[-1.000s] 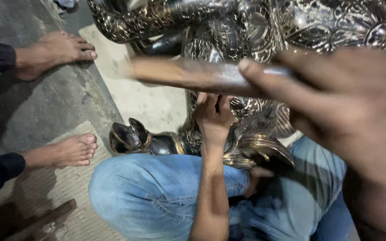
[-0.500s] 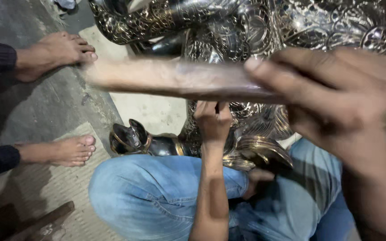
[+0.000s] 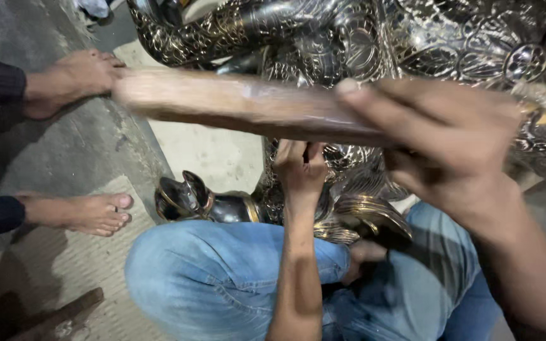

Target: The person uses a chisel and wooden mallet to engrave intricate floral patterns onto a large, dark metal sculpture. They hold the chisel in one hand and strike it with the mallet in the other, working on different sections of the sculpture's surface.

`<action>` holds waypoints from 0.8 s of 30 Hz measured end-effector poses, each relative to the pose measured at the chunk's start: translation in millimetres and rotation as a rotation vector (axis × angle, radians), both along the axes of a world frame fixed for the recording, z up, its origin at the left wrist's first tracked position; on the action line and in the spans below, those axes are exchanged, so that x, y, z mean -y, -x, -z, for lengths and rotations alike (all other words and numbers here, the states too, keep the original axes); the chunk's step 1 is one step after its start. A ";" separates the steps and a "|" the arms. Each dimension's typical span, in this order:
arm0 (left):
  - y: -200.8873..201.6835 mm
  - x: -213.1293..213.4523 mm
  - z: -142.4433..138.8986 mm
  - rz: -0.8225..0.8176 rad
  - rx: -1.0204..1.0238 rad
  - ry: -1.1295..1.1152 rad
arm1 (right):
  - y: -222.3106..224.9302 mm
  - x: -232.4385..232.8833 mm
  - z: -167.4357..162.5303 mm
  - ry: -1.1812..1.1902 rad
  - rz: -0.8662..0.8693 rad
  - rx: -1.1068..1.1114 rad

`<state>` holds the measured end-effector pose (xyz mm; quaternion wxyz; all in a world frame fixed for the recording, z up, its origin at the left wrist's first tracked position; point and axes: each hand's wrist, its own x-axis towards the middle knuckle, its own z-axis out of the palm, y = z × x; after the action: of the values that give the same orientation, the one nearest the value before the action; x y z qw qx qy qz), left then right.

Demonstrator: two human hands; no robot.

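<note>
My right hand (image 3: 450,139) is close to the camera and blurred, shut around a thick wooden stick (image 3: 241,104) that reaches left across the view. Below it my left hand (image 3: 301,167) pinches a small dark tool, its tip pressed against a large ornate metal piece (image 3: 349,38) embossed in silver and gold. A dark glossy curled part with gold trim (image 3: 191,199) sticks out at the bottom of this metalwork, just above my knees in blue jeans (image 3: 210,278).
Another person's two bare feet (image 3: 74,76) (image 3: 90,211) rest on the grey concrete floor at the left, dark trouser cuffs above them. A rough wooden plank (image 3: 58,319) lies at the bottom left. A pale slab (image 3: 216,158) lies under the metalwork.
The wooden stick in my right hand has swung further left and slightly lower. My left hand stays on the metalwork in the same spot.
</note>
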<state>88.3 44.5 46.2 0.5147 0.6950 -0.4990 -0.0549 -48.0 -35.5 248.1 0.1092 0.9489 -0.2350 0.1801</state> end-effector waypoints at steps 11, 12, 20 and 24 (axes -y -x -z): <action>1.2 -4.2 1.1 0.076 -0.110 0.020 | 16.4 -8.6 16.3 0.004 -0.019 0.059; 1.2 -3.4 2.4 0.058 -0.070 -0.003 | 15.2 -7.2 17.6 -0.066 -0.043 0.131; 0.3 -5.4 11.8 0.105 -0.074 0.040 | 4.2 -12.9 6.6 0.042 0.001 0.046; 1.3 -4.3 9.6 0.027 -0.038 0.011 | 1.5 -15.1 1.5 -0.033 0.011 0.026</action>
<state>87.0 48.8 36.7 0.5272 0.6842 -0.4986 -0.0722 -49.4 -20.4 246.6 0.0914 0.9468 -0.2447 0.1880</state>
